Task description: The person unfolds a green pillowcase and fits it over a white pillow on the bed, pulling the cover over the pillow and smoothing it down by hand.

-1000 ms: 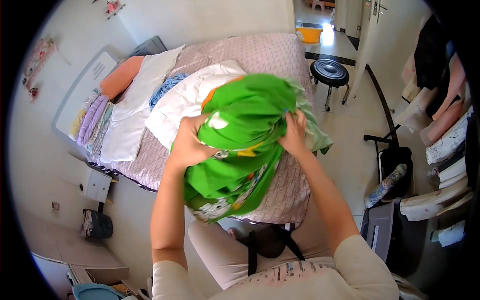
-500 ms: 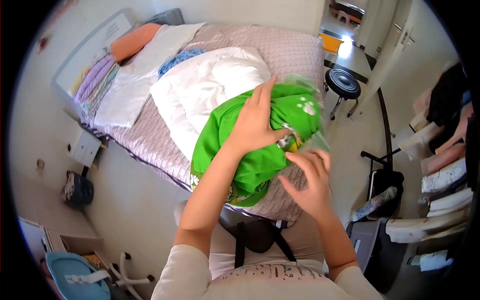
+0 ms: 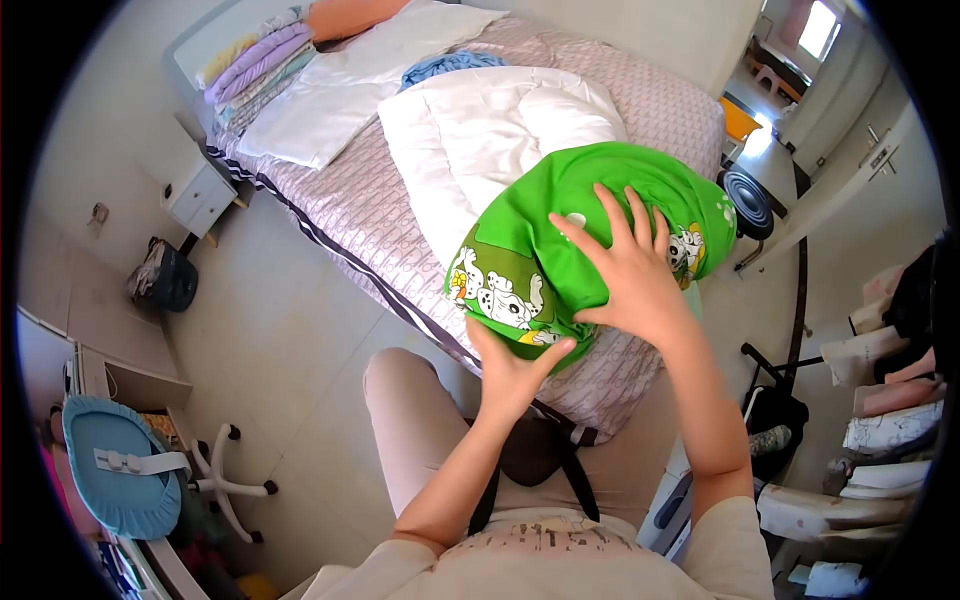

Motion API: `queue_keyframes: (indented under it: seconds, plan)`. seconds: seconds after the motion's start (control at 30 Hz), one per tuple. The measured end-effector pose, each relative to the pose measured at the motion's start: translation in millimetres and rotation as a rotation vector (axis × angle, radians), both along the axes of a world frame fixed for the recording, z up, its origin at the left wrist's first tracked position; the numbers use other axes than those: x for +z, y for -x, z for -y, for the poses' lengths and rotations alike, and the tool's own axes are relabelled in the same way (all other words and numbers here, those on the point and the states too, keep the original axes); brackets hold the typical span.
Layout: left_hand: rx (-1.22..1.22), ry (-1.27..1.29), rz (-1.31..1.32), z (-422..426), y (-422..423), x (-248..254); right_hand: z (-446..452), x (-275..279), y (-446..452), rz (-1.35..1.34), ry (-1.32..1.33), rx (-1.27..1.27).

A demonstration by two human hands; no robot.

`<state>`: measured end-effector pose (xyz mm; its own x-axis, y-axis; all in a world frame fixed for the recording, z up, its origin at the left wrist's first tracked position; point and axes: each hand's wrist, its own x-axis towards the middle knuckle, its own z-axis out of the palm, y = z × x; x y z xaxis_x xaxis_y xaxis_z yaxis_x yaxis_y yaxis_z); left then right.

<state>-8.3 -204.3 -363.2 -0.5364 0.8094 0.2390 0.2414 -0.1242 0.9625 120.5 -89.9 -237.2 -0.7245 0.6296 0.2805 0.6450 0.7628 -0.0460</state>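
A rounded bundle of green cloth [image 3: 560, 230] with cartoon dogs and paw prints rests at the bed's near corner, partly over a white quilt [image 3: 480, 130]. My right hand [image 3: 635, 280] lies on top of the bundle, its fingers spread wide. At the bundle's lower edge is my left hand [image 3: 512, 372], with thumb and forefinger wide apart against the cloth; its other fingers are hard to make out.
Bed cover [image 3: 330, 220], white pad [image 3: 340, 90], blue cloth [image 3: 450, 68] and folded bedding [image 3: 260, 65] lie beyond. A round stool [image 3: 747, 203] and hanging clothes [image 3: 890, 430] are at the right. At the left are a nightstand [image 3: 205, 200], a bin [image 3: 170, 280] and a blue-covered chair [image 3: 120, 465].
The view has shifted. The green bundle has turned and looks rounder and smoother. My hands have moved from its two sides, with the right now on top and the left at the lower edge.
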Motion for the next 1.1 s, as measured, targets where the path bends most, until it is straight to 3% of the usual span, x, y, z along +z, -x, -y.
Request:
queue_keyframes:
  seconds: [0.03,0.1,0.17,0.27,0.33,0.37,0.43,0.5,0.53,0.57,0.63,0.73,0.77,0.83,0.9,0.97,1.03,1.07,1.1]
  plan:
    - [0.005,-0.048,0.127,-14.6,-4.8,-2.8,4.3,2.4,1.2,0.048,-0.014,-0.01]
    - [0.166,-0.101,0.085,-33.1,-6.5,-2.5,7.2,8.2,-2.7,0.143,-0.006,-0.004]
    - [0.062,-0.186,0.22,-43.5,9.6,-32.7,6.1,11.7,-9.1,0.242,-0.006,0.005]
    - [-0.035,-0.18,0.331,-35.8,25.6,-7.1,2.6,2.6,-12.4,0.139,-0.049,-0.03]
    - [-0.121,-0.242,0.393,-33.9,31.5,20.1,-5.8,-1.2,-10.0,0.166,-0.393,0.115]
    - [-0.208,-0.333,0.332,-35.6,36.7,39.5,-11.9,-4.1,-8.7,0.169,-0.399,0.112]
    - [-0.404,-0.384,0.286,-42.9,44.2,65.5,-23.6,-8.1,-5.9,-0.088,-0.374,0.198]
    - [-0.366,-0.327,0.21,-50.8,38.6,85.2,-36.1,-1.9,-14.0,-0.119,-0.406,0.156]
    - [-0.32,-0.287,0.141,-54.3,33.2,89.8,-43.3,-4.5,-19.4,-0.149,-0.255,0.058]
    - [-0.18,-0.312,-0.02,-61.7,23.8,79.9,-48.0,-6.8,-23.1,-0.18,-0.105,-0.038]
    - [0.178,-0.156,-0.445,-64.2,-1.4,68.2,-50.8,-10.9,-27.3,-0.212,-0.166,-0.049]
    - [0.316,-0.205,-0.322,-71.1,-21.3,46.0,-50.8,-12.3,-29.7,-0.225,-0.185,-0.077]
    - [0.314,-0.205,-0.321,-74.9,-19.9,39.6,-49.7,-13.7,-29.9,-0.208,-0.138,-0.101]
    - [0.009,-0.252,-0.065,-77.1,-11.2,42.7,-55.1,-12.6,-39.9,-0.238,-0.139,-0.105]
    - [0.027,-0.255,-0.062,-70.5,3.5,45.2,-61.0,-4.2,-53.7,-0.351,-0.11,-0.101]
    - [-0.124,0.218,-0.066,-61.1,34.3,43.0,-56.7,9.6,-64.1,-0.438,-0.034,-0.148]
    - [-0.076,-0.052,-0.322,-71.4,58.9,-8.7,-56.5,14.3,-76.3,-0.642,0.022,-0.045]
    - [-0.038,-0.096,-0.371,-77.7,70.6,-20.4,-44.0,22.5,-80.7,-0.589,0.107,-0.096]
    - [0.001,-0.14,-0.419,-85.2,83.5,-29.8,-35.6,21.6,-83.6,-0.549,0.039,0.015]
